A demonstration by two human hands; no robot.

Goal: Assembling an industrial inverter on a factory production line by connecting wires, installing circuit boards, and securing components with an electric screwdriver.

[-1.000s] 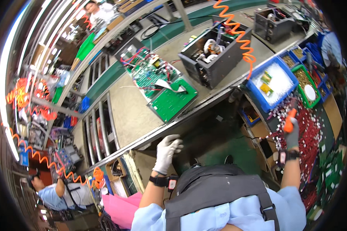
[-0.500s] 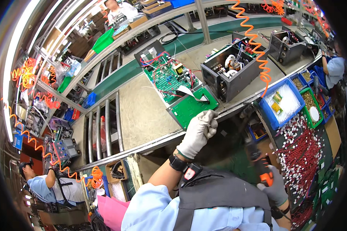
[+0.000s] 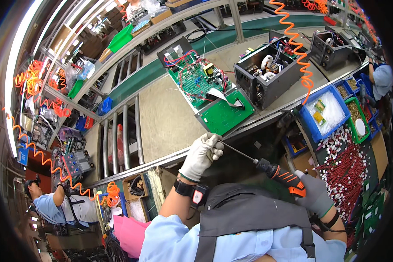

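Head view: the left hand (image 3: 201, 157), in a white glove, has its fingers bent in close together at the tip of a long thin bit (image 3: 238, 151); whether they pinch that tip or some small piece, I cannot tell. The right hand (image 3: 313, 193), in a grey glove, is wrapped around the handle of an orange and black power screwdriver (image 3: 277, 171), which carries the bit and points it up and leftward, in front of the person's dark apron (image 3: 249, 214).

Just beyond the left fingertips, a flat green board (image 3: 227, 115) lies at the front edge of the bench (image 3: 161, 126). A white ribbon cable (image 3: 222, 96) runs across it, next to a larger circuit board (image 3: 194, 85) crowded with parts and red and blue wires. Right of these stands an open dark metal case (image 3: 266, 89) with white coils inside; a second dark case (image 3: 329, 52) stands farther along. An orange coiled hose (image 3: 291, 32) hangs in front of the nearer case.

Out past the right hand are a heap of red wires (image 3: 343, 174) with white ends, a blue bin (image 3: 309, 125) and a green tray (image 3: 361, 139) of small parts. Far left, a co-worker (image 3: 48, 206) in light blue sits near the metal rollers (image 3: 125, 142).
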